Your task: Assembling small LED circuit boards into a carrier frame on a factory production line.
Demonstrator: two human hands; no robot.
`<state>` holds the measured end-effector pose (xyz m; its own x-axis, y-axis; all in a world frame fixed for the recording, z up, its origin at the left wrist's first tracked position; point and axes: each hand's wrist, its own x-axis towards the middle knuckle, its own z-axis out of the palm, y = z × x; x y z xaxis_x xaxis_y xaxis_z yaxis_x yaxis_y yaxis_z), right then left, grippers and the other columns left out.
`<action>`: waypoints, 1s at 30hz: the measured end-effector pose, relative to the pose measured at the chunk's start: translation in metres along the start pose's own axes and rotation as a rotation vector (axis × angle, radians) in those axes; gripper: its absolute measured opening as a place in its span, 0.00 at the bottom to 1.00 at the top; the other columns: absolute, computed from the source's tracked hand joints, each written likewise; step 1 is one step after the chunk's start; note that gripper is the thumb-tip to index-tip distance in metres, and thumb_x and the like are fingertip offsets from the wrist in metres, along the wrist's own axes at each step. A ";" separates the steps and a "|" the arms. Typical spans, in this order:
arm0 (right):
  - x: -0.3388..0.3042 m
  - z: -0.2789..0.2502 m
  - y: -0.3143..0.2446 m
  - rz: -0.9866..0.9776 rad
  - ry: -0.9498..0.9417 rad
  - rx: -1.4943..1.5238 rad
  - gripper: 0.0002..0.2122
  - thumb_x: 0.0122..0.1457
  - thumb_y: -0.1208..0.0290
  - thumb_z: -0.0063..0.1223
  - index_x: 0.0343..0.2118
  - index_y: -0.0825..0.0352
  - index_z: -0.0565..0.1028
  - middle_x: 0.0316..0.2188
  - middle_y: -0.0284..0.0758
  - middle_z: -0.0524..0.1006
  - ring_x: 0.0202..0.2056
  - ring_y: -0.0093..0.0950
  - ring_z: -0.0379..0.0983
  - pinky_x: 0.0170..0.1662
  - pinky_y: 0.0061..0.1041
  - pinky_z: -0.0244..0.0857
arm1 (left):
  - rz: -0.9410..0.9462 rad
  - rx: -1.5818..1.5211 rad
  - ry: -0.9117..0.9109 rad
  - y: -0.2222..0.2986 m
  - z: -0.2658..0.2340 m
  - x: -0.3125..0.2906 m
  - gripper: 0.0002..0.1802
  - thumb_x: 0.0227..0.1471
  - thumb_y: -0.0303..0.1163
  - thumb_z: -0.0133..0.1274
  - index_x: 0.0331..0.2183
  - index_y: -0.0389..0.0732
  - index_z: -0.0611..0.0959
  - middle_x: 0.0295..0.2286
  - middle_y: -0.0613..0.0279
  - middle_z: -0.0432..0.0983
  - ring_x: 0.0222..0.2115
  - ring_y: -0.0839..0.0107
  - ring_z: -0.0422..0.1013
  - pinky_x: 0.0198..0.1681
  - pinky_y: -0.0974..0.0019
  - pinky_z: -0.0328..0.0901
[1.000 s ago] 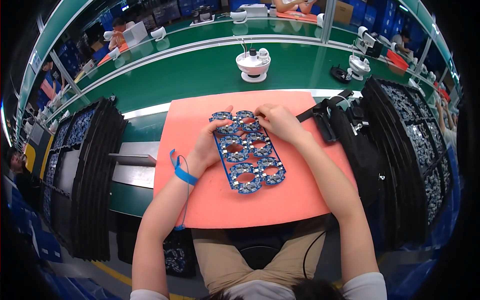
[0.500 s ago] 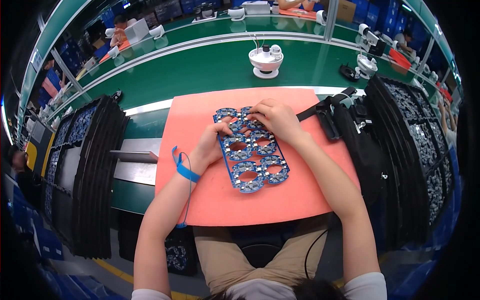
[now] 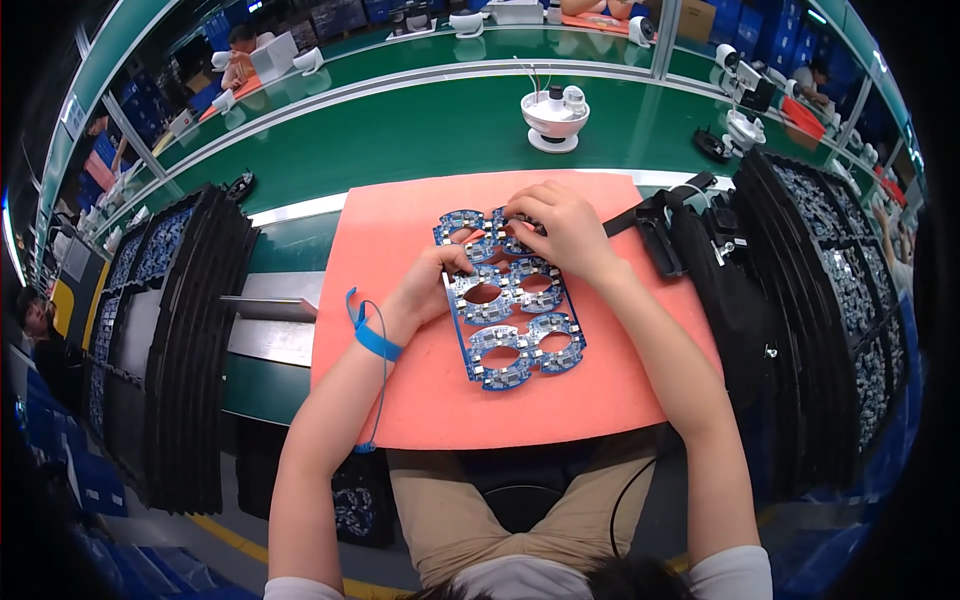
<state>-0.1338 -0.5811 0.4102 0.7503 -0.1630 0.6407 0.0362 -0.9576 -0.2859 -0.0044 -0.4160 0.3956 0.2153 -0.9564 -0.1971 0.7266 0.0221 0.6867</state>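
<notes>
A blue circuit board panel, made of several joined ring-shaped boards with small parts on them, is over a salmon-pink mat. My left hand grips the panel's left edge, its thumb on top and its other fingers partly hidden. A blue wrist strap with a coiled cord circles my left wrist. At the far right ring of the panel, my right hand is closed with bent fingers at the board. Its fingertips partly cover that ring, so any smaller thing in them is hidden.
Black stacked trays of circuit boards stand at the left and right. A black strapped case lies by the mat's right edge. Beyond, a green conveyor belt carries a white dome-shaped device. Other people sit farther off.
The panel has shifted slightly right, and my left fingers no longer show through its upper opening. My right hand stays at the far right ring. The white devices on the belt have moved right.
</notes>
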 end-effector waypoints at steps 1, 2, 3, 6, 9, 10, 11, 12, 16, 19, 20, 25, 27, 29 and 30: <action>0.002 0.001 0.001 -0.135 0.033 0.006 0.05 0.47 0.73 0.57 0.28 0.65 0.76 0.31 0.33 0.77 0.31 0.32 0.74 0.35 0.29 0.68 | -0.001 0.004 -0.030 0.001 0.001 -0.001 0.32 0.35 0.16 0.38 0.48 0.37 0.64 0.41 0.49 0.69 0.42 0.56 0.71 0.44 0.56 0.71; 0.002 0.002 0.002 -0.270 0.066 0.013 0.06 0.47 0.73 0.57 0.29 0.65 0.75 0.32 0.33 0.77 0.32 0.32 0.74 0.37 0.29 0.68 | 0.000 0.004 -0.031 0.001 0.001 -0.001 0.32 0.35 0.16 0.38 0.48 0.37 0.64 0.41 0.49 0.69 0.42 0.56 0.71 0.44 0.56 0.71; 0.001 0.003 0.002 -0.271 0.066 0.013 0.06 0.47 0.73 0.57 0.29 0.65 0.75 0.32 0.33 0.77 0.32 0.32 0.74 0.37 0.29 0.68 | -0.003 0.030 -0.053 0.001 0.001 -0.001 0.31 0.35 0.16 0.38 0.48 0.37 0.65 0.41 0.49 0.70 0.41 0.57 0.71 0.44 0.57 0.71; -0.003 0.007 0.002 -0.235 0.039 -0.029 0.06 0.47 0.74 0.57 0.29 0.65 0.75 0.32 0.33 0.77 0.31 0.32 0.74 0.38 0.30 0.68 | -0.006 0.072 -0.074 0.001 0.001 0.000 0.31 0.35 0.16 0.38 0.48 0.36 0.66 0.40 0.50 0.71 0.41 0.59 0.72 0.44 0.58 0.71; -0.002 0.005 -0.002 -0.151 -0.016 -0.020 0.06 0.47 0.74 0.57 0.29 0.65 0.75 0.30 0.33 0.77 0.32 0.32 0.74 0.38 0.30 0.68 | -0.009 0.092 -0.043 0.001 -0.001 0.001 0.32 0.34 0.17 0.38 0.48 0.36 0.66 0.40 0.50 0.71 0.41 0.59 0.72 0.43 0.59 0.71; -0.002 0.003 -0.005 -0.006 -0.065 0.070 0.06 0.47 0.74 0.56 0.29 0.65 0.75 0.30 0.33 0.77 0.33 0.33 0.74 0.38 0.31 0.68 | -0.016 0.089 -0.013 0.001 -0.002 0.001 0.32 0.34 0.17 0.38 0.48 0.36 0.66 0.40 0.50 0.71 0.41 0.59 0.72 0.43 0.59 0.71; -0.001 -0.001 -0.008 0.140 -0.113 0.159 0.06 0.47 0.75 0.56 0.29 0.65 0.75 0.29 0.33 0.77 0.34 0.33 0.75 0.38 0.31 0.67 | -0.017 0.087 -0.012 0.001 -0.002 0.001 0.32 0.34 0.17 0.38 0.48 0.36 0.66 0.40 0.50 0.71 0.41 0.59 0.72 0.43 0.59 0.71; 0.002 -0.010 -0.010 0.149 -0.199 0.158 0.06 0.47 0.75 0.56 0.30 0.66 0.75 0.33 0.35 0.78 0.36 0.34 0.75 0.40 0.30 0.68 | -0.006 0.093 -0.011 0.002 -0.001 0.000 0.34 0.34 0.17 0.37 0.50 0.37 0.64 0.43 0.48 0.69 0.43 0.56 0.70 0.44 0.57 0.70; -0.003 -0.010 0.011 -0.151 -0.125 0.128 0.06 0.47 0.75 0.55 0.30 0.67 0.76 0.38 0.36 0.77 0.38 0.34 0.75 0.41 0.28 0.69 | 0.019 0.093 -0.041 0.001 -0.006 0.003 0.37 0.33 0.17 0.37 0.52 0.37 0.62 0.45 0.45 0.67 0.45 0.53 0.70 0.45 0.56 0.70; -0.003 -0.014 0.010 -0.137 -0.235 0.182 0.06 0.48 0.73 0.54 0.30 0.67 0.77 0.40 0.38 0.76 0.37 0.34 0.75 0.40 0.28 0.69 | 0.011 0.081 -0.044 0.001 -0.007 0.003 0.35 0.32 0.17 0.37 0.50 0.36 0.63 0.44 0.47 0.69 0.43 0.56 0.70 0.44 0.57 0.71; -0.003 -0.013 0.009 -0.132 -0.239 0.160 0.07 0.48 0.74 0.54 0.31 0.67 0.76 0.39 0.38 0.77 0.36 0.34 0.75 0.39 0.28 0.69 | 0.006 0.071 -0.050 0.001 -0.008 0.003 0.33 0.32 0.17 0.38 0.48 0.36 0.64 0.42 0.48 0.70 0.42 0.58 0.71 0.43 0.57 0.72; -0.001 -0.017 -0.002 0.085 -0.310 0.194 0.06 0.48 0.77 0.54 0.30 0.69 0.74 0.43 0.40 0.75 0.38 0.33 0.75 0.42 0.28 0.69 | -0.015 0.085 -0.037 0.003 -0.007 0.002 0.33 0.32 0.17 0.38 0.48 0.36 0.63 0.41 0.46 0.68 0.43 0.56 0.70 0.43 0.55 0.72; -0.002 -0.015 0.002 0.143 -0.245 0.314 0.06 0.48 0.77 0.54 0.30 0.70 0.73 0.40 0.40 0.76 0.37 0.33 0.75 0.42 0.28 0.69 | -0.033 0.073 -0.007 0.002 -0.006 0.002 0.32 0.32 0.17 0.38 0.47 0.36 0.63 0.40 0.45 0.68 0.43 0.55 0.70 0.43 0.55 0.72; -0.003 -0.016 0.005 0.079 -0.216 0.268 0.06 0.48 0.77 0.54 0.30 0.70 0.73 0.38 0.39 0.76 0.36 0.33 0.75 0.41 0.28 0.69 | -0.017 0.045 0.009 0.001 -0.007 0.002 0.32 0.32 0.17 0.38 0.47 0.35 0.62 0.40 0.45 0.66 0.44 0.53 0.70 0.43 0.54 0.72; -0.003 -0.017 0.006 0.012 -0.189 0.222 0.05 0.48 0.77 0.54 0.29 0.70 0.73 0.36 0.38 0.76 0.35 0.33 0.75 0.41 0.27 0.69 | -0.018 0.046 0.008 0.001 -0.009 0.003 0.32 0.32 0.17 0.38 0.47 0.35 0.62 0.40 0.45 0.66 0.44 0.53 0.70 0.43 0.54 0.72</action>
<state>-0.1473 -0.5909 0.4189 0.8604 -0.1074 0.4983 0.1544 -0.8767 -0.4556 0.0026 -0.4163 0.3895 0.2077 -0.9542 -0.2152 0.7001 -0.0087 0.7140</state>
